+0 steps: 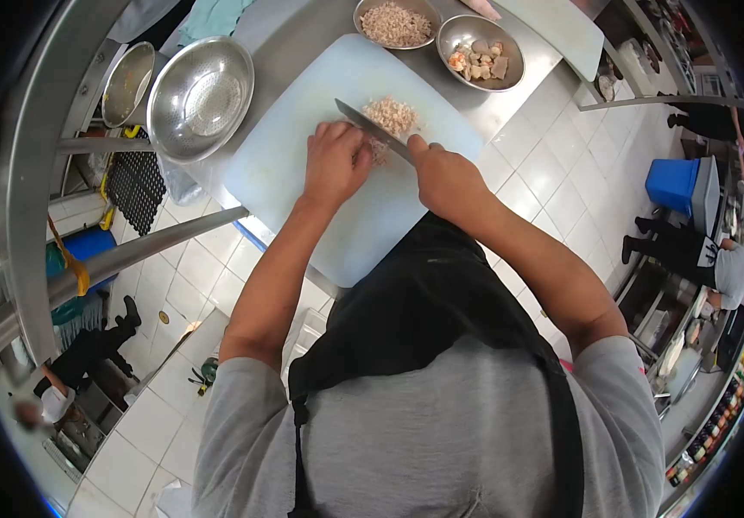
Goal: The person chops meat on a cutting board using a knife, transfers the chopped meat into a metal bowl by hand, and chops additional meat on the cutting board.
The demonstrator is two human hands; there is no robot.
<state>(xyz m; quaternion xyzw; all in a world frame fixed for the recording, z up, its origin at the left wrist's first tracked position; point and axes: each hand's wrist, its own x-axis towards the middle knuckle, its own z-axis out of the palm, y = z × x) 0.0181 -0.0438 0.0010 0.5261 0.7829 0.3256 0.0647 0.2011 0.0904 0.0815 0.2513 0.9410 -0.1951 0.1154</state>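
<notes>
My right hand [448, 177] is closed around the handle of a knife [373, 129], its blade slanting up and left over the white cutting board [277, 138]. Beside the blade, my left hand [335, 162] rests with fingers curled against the board; whatever they may pinch is hidden. A pile of finely chopped pinkish meat or seafood [392, 115] lies just beyond the blade, and a few bits sit between the blade and my left fingers. At the board's far edge stand a metal bowl [415, 45] of chopped pieces and another metal bowl [446, 39] of larger chunks.
A large metal bowl [202, 99] and a smaller one [127, 85] are at the left. Another white board [553, 30] lies at upper right. Metal rails [164, 237] run along the left. Other people work at both sides; a blue cooler [672, 183] stands right.
</notes>
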